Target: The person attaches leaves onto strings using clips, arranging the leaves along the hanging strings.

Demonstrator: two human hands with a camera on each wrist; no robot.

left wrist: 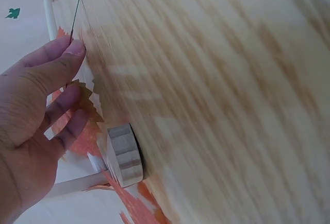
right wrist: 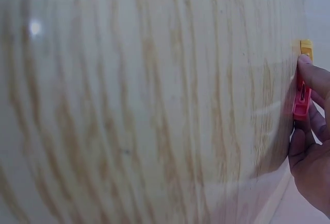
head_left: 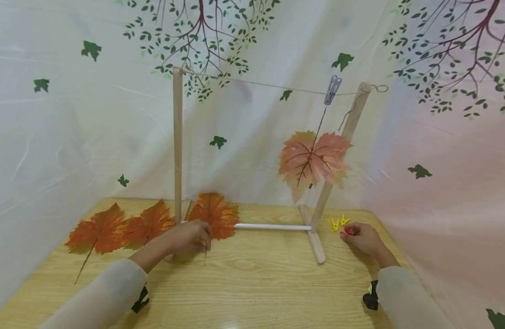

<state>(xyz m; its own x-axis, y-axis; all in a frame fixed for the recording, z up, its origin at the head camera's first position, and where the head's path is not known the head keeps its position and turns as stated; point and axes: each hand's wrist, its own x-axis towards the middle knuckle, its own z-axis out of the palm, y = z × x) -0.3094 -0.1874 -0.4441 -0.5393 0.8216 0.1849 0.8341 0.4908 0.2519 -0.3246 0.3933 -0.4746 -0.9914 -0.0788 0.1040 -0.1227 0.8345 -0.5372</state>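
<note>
By the left post, my left hand (head_left: 191, 237) pinches the thin stem (left wrist: 76, 17) of an orange-red maple leaf (head_left: 215, 214) between thumb and index finger. The leaf rises beyond the fingers; in the left wrist view the hand partly hides it. At the table's right side, my right hand (head_left: 365, 240) pinches a red clothespin (right wrist: 301, 104) with thumb and fingers, close over the tabletop. Yellow clothespins (head_left: 339, 223) lie just beyond those fingertips. A paler red-and-green leaf (head_left: 311, 157) hangs by its stem from a grey clothespin (head_left: 332, 90) on the string.
A wooden frame stands on the table (head_left: 244, 283), with a left post (head_left: 178, 137), a right post (head_left: 357, 114), a string (head_left: 268, 85) between their tops and a white rod (head_left: 273, 226) low down. Two more orange leaves, one at the far left (head_left: 100, 228), lie left of the frame.
</note>
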